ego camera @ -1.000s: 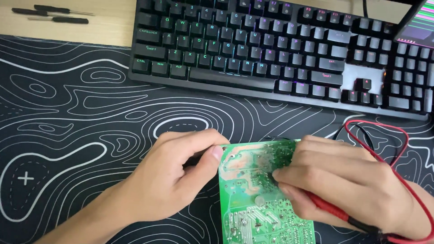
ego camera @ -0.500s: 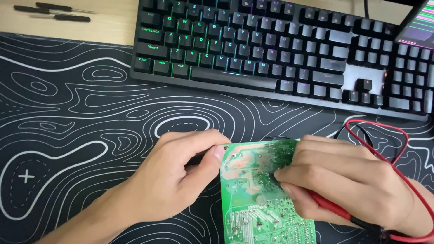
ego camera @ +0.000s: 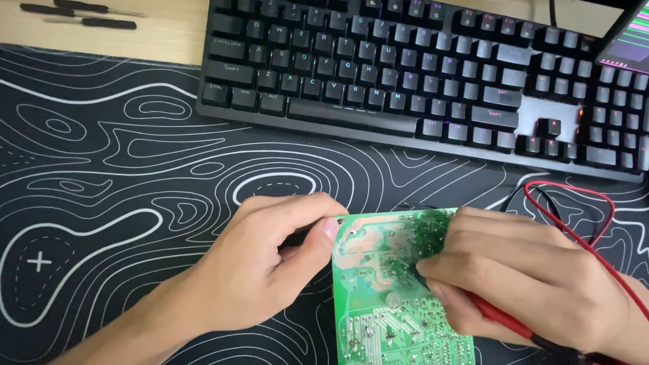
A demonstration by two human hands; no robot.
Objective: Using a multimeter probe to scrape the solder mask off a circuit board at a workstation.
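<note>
Green circuit board [ego camera: 389, 290] pinched by left hand [ego camera: 260, 270] fingers, right hand [ego camera: 520, 277] fingers around red probe [ego camera: 500, 321].

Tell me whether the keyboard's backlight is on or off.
On. Several keys on the black keyboard glow faintly, with coloured light showing in the legends and around the caps, reddish near the right side.

One screen shows: a small dark-framed device display [ego camera: 627, 42], cut off by the top right corner of the view, standing tilted just above the right end of the black mechanical keyboard [ego camera: 419, 74]. Its lit face carries thin stripes of pink, purple and green. No packages, labels or signs appear.
</note>
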